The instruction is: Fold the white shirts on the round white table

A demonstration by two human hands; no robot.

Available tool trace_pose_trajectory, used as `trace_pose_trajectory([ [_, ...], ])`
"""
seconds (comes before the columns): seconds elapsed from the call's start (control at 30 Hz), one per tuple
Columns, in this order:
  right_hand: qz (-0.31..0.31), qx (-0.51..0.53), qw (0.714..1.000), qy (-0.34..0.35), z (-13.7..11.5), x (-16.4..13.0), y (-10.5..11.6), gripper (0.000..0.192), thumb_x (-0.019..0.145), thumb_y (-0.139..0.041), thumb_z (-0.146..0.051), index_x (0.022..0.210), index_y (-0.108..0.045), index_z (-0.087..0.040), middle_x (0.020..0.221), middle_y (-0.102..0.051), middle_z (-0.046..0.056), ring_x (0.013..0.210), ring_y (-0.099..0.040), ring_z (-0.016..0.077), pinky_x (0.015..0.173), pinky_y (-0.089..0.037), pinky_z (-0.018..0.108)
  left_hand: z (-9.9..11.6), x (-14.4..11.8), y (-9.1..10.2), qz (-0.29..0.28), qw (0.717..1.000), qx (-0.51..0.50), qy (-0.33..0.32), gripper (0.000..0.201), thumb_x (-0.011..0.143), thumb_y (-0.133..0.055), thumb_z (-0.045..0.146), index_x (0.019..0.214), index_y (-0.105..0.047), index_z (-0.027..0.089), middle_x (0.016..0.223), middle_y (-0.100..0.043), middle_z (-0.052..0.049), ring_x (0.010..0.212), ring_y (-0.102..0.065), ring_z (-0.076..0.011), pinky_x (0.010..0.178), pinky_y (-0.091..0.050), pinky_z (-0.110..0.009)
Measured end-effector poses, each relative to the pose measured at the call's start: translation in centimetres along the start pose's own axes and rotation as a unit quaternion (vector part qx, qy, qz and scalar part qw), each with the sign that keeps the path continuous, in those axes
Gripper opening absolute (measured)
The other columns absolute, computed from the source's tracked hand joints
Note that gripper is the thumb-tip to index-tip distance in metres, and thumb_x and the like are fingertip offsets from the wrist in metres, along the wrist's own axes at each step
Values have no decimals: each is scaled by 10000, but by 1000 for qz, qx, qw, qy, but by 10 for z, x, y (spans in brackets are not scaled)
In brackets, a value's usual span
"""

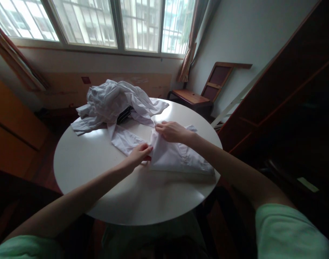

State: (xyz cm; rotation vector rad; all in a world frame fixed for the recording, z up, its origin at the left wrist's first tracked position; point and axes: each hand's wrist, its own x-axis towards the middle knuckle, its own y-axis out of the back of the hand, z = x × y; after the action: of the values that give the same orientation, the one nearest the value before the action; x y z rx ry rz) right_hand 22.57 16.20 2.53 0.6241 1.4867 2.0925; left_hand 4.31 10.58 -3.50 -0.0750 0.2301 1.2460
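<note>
A white shirt (169, 156) lies partly folded on the round white table (80, 176), stretching toward the right edge. My left hand (140, 154) pinches its left edge between thumb and fingers. Farther back on the same shirt, my right hand (169, 131) has its fingers closed on the cloth; the fingertips are partly hidden. A sleeve-like length of white cloth (126, 140) runs from beside my left hand toward the back left. There a crumpled heap of white clothes (110, 100) rests, with a dark striped piece (124, 115) showing beneath it.
Barred windows (140, 25) span the wall behind the table, with curtains (190, 54) at the sides. A wooden chair (193, 96) stands at the back right. Dark wooden furniture (261, 108) rises on the right, and an orange-brown cabinet (13, 133) is on the left.
</note>
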Motion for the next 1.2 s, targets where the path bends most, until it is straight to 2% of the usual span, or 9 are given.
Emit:
trace_pose_trajectory([
  [0.1, -13, -8, 1000, -11, 4, 5, 7, 179, 798, -466, -126, 940, -574, -112, 930, -611, 112, 815, -514, 176, 639, -332, 281, -11, -10, -10, 53, 997, -54, 20, 381, 700, -629, 284, 1016, -453, 167, 739, -576, -1, 530, -530, -85, 486, -404, -192],
  [0.2, -8, -14, 1000, -26, 4, 10, 15, 193, 779, -480, -142, 932, -593, -108, 916, -620, 116, 804, -524, 175, 645, -333, 280, -24, -18, -14, 72, 994, -68, -45, 530, 724, -608, 302, 1203, -392, 229, 857, -587, -17, 558, -529, -84, 484, -392, -189],
  [0.3, -9, -15, 999, -35, 4, 12, 22, 200, 771, -484, -155, 910, -620, -109, 923, -630, 119, 804, -541, 176, 645, -341, 279, -31, -23, -11, 31, 993, 20, -110, 323, 783, -528, 402, 1002, -560, 168, 750, -561, -11, 580, -496, -99, 490, -372, -195],
  [0.43, -12, -10, 998, -64, 4, 14, 32, 216, 750, -503, -159, 898, -646, -96, 908, -643, 126, 791, -564, 183, 651, -364, 283, -28, -30, -6, -21, 974, 163, -156, 333, 785, -522, 447, 707, -598, 132, 675, -535, -21, 629, -485, -130, 531, -376, -223],
  [0.67, -6, -8, 993, -113, -11, 28, 27, 260, 735, -507, -126, 938, -656, -61, 945, -651, 169, 875, -593, 239, 719, -420, 319, -28, -36, -7, -65, 951, 227, -202, 279, 814, -498, 392, 704, -582, 150, 688, -536, -21, 629, -468, -127, 567, -367, -236],
  [0.8, -36, -10, 990, -135, -12, 32, 18, 258, 747, -498, -115, 945, -655, -62, 959, -650, 179, 901, -603, 250, 739, -439, 325, -35, -37, -6, -9, 974, 148, -174, 276, 827, -476, 414, 890, -554, 157, 627, -510, 12, 540, -425, -105, 494, -321, -213],
  [0.93, -24, -19, 990, -136, -9, 25, 30, 259, 740, -508, -112, 945, -657, -63, 971, -648, 180, 903, -606, 245, 759, -445, 323, -37, -36, -3, 45, 982, 106, -152, 256, 813, -482, 383, 772, -556, 140, 629, -508, 0, 558, -431, -102, 498, -325, -204],
  [1.07, 2, -15, 990, -139, -13, 25, 41, 280, 735, -499, -92, 961, -658, -50, 957, -655, 190, 892, -607, 252, 751, -453, 335, -37, -39, -6, -11, 968, 171, -185, 235, 800, -484, 326, 668, -551, 144, 597, -456, 15, 571, -396, -98, 509, -308, -198],
  [1.2, -27, 4, 992, -119, -28, 38, 20, 254, 732, -508, -65, 931, -664, -41, 933, -662, 201, 889, -622, 262, 734, -467, 329, -30, -47, -11, -61, 949, 238, -198, 341, 844, -432, 388, 613, -521, 153, 571, -419, 21, 554, -371, -95, 509, -295, -201],
])
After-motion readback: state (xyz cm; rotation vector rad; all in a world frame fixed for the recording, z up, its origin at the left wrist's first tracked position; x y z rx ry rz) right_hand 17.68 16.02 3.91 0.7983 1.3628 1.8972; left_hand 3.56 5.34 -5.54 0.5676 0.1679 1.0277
